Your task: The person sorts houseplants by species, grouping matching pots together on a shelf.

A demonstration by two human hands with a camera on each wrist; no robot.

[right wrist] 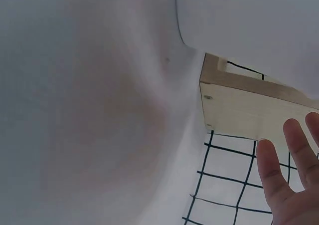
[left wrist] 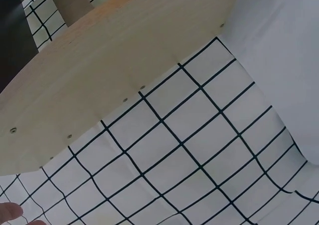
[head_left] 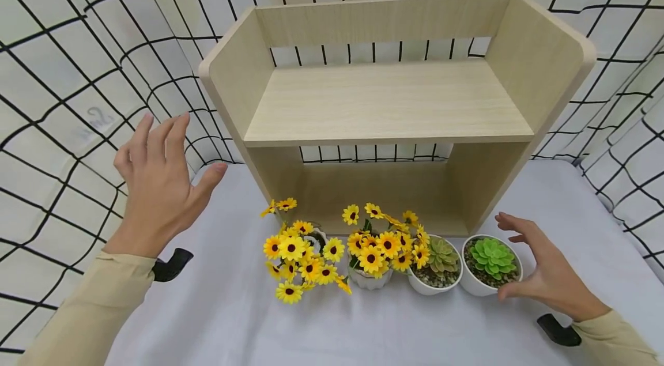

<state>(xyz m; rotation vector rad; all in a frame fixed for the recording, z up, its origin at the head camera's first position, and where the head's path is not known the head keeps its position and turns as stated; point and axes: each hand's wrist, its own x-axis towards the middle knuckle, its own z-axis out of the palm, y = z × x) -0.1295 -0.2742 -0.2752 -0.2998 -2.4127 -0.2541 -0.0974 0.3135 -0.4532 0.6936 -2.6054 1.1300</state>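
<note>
Raised in the air at the left of the wooden shelf [head_left: 384,104], my left hand [head_left: 161,181] holds nothing, its fingers extended and thumb spread. Only its fingertips [left wrist: 10,212] show in the left wrist view. My right hand [head_left: 552,274] is beside a white pot with a bright green succulent [head_left: 491,257], thumb and fingers spread about its right side; whether they touch it I cannot tell. A second potted succulent [head_left: 441,259], duller green, stands just left of that pot. Further left are two pots of yellow artificial sunflowers [head_left: 381,245], the leftmost bunch [head_left: 303,259] hiding most of its pot.
The two-tier shelf stands on a white cloth [head_left: 218,308], behind the row of pots. Black wire grid panels [head_left: 67,124] backed by white sheeting enclose the back and both sides. Each wrist wears a black strap-like device [head_left: 172,265].
</note>
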